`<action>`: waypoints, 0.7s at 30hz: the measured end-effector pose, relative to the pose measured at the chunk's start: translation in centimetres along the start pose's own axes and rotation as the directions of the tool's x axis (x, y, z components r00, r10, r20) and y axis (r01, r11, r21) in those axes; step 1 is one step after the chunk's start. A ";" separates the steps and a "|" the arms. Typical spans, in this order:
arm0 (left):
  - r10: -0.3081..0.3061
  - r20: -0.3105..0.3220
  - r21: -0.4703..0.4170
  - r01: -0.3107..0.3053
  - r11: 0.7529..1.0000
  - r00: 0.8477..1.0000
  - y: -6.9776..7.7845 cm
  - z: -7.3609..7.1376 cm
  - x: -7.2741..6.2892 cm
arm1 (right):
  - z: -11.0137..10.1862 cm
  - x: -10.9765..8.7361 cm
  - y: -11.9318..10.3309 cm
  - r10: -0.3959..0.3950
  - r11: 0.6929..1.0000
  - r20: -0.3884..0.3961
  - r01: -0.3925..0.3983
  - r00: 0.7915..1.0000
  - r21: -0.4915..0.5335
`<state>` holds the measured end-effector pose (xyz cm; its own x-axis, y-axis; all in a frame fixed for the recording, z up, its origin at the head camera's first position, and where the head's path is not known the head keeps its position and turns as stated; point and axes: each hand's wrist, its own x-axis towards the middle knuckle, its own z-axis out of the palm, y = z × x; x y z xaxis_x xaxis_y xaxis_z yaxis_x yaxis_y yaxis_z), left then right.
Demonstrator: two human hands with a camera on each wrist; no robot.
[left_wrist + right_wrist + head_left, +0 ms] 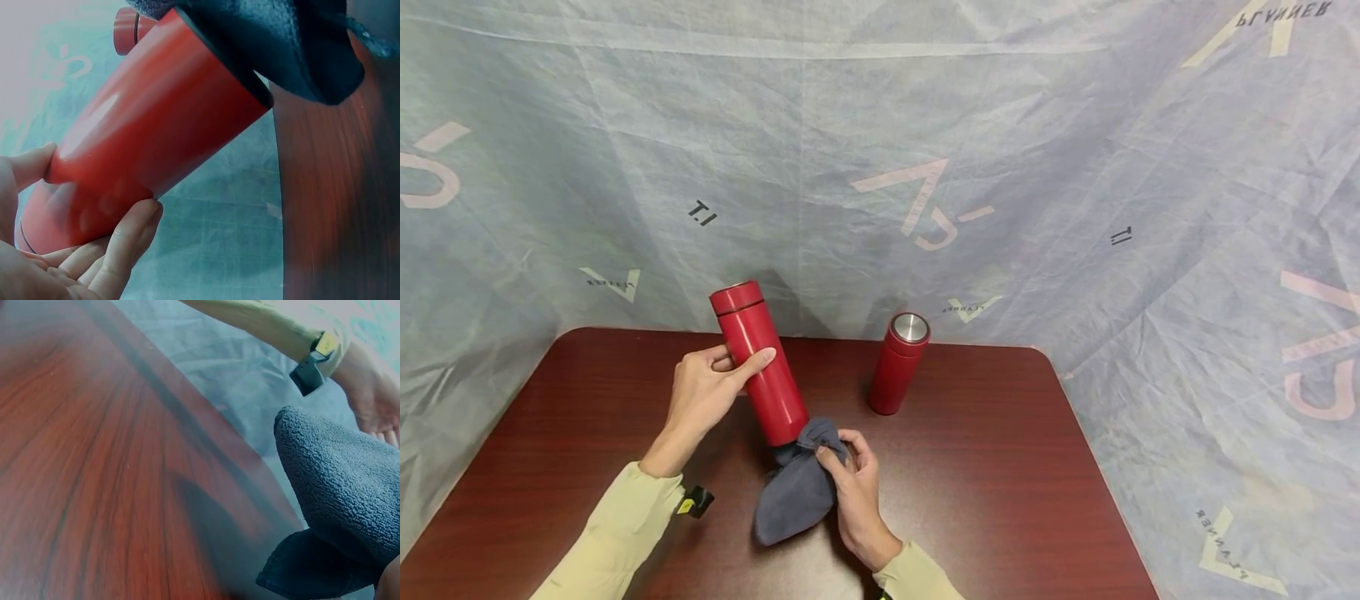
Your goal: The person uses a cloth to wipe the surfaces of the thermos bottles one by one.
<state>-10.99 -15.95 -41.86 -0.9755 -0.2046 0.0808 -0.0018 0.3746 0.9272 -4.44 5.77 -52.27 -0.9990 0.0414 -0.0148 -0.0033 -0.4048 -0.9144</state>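
Observation:
My left hand [706, 387] grips a red thermos flask [762, 367] around its middle, thumb across the front. The flask is held tilted, its lid end up and to the left, its base toward the right hand. In the left wrist view the fingers [128, 244] curl beneath the red body. My right hand [857, 492] pinches a bunched grey-blue towel [797, 500] against the flask's base, and part of the cloth hangs down. Fuzzy towel fabric [350, 481] shows close up in the right wrist view, where most of the right hand is out of sight.
A second red thermos flask [895, 371] with a silver lid top stands upright to the right, toward the back of the dark reddish wooden table [1000, 483]. Grey printed fabric [820, 167] hangs behind the table and along its sides.

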 end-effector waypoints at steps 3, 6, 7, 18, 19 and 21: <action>0.003 0.001 0.015 -0.003 1.000 1.000 -0.2 0.0 -0.2 | -0.6 0.2 -0.2 -0.007 1.000 0.008 0.007 1.000 -0.007; 0.005 0.000 0.034 -0.005 0.999 1.000 -0.5 0.0 -0.4 | -1.3 0.4 -0.5 -0.011 1.000 0.014 0.011 1.000 -0.017; 0.005 -0.003 0.040 -0.005 0.999 1.000 -0.6 0.0 -0.5 | -1.6 0.4 -0.6 -0.013 1.000 0.015 0.013 1.000 -0.020; 0.044 -0.008 0.077 -0.044 0.996 0.999 -1.5 0.2 -2.0 | -5.3 1.1 -1.9 -0.013 0.994 0.041 0.017 0.999 -0.110; 0.050 -0.009 0.080 -0.049 0.996 0.999 -1.6 0.3 -2.1 | -5.7 1.2 -2.1 -0.013 0.993 0.039 0.018 0.999 -0.118; 0.060 -0.010 0.091 -0.059 0.994 0.998 -1.8 0.4 -2.4 | -6.6 1.4 -2.5 -0.012 0.990 0.032 0.016 0.999 -0.140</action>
<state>-8.72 -15.79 -43.86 -0.9716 -0.1905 0.1403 0.0360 0.4672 0.8834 -5.52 12.85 -52.63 -0.9998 0.0169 0.0093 -0.0135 -0.2724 -0.9621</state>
